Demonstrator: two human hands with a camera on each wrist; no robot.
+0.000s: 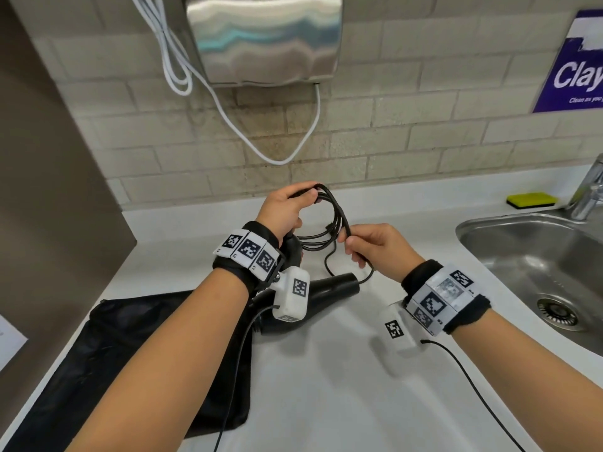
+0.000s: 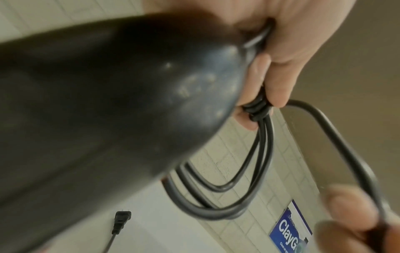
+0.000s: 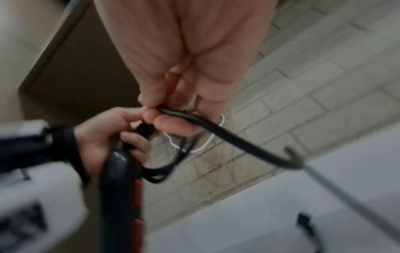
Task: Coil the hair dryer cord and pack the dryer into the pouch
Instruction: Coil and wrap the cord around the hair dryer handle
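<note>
White bench (image 1: 326, 386) ran along a wall of pale brick-pattern tile, with a brown panel on the left side. Nearest the viewer, a black pouch (image 1: 130, 347) lay flat on the bench at the lower left, partly under the left forearm. Both wrists wore black straps carrying black-and-white square coded markers and white camera housings.

Just beyond the pouch, the hair dryer (image 1: 332, 288) was held above the bench, barrel pointing right, handle upward. The left hand (image 1: 284, 213) gripped the top of the handle together with several gathered loops of the black cord (image 1: 336, 220); the left wrist view showed the fingers curled round the bundled strands beside the handle end. The right hand (image 1: 375, 246) pinched a single run of the cord between thumb and fingers, just right of the coil. A loose length hung from there to the bench. The plug (image 2: 121, 220) lay on the bench, apart from the coil.

Further right, a steel sink (image 1: 528, 256) was set into the bench, with a tap (image 1: 587, 194) and a yellow sponge (image 1: 532, 200) at its far rim.

On the wall, a steel hand dryer (image 1: 264, 37) was mounted with white cables (image 1: 293, 148) looping beneath. A blue sign (image 1: 574, 66) at the far right read "Clay", cut off by the frame edge; the left wrist view showed "ClayG". Smaller print below it was not legible.
</note>
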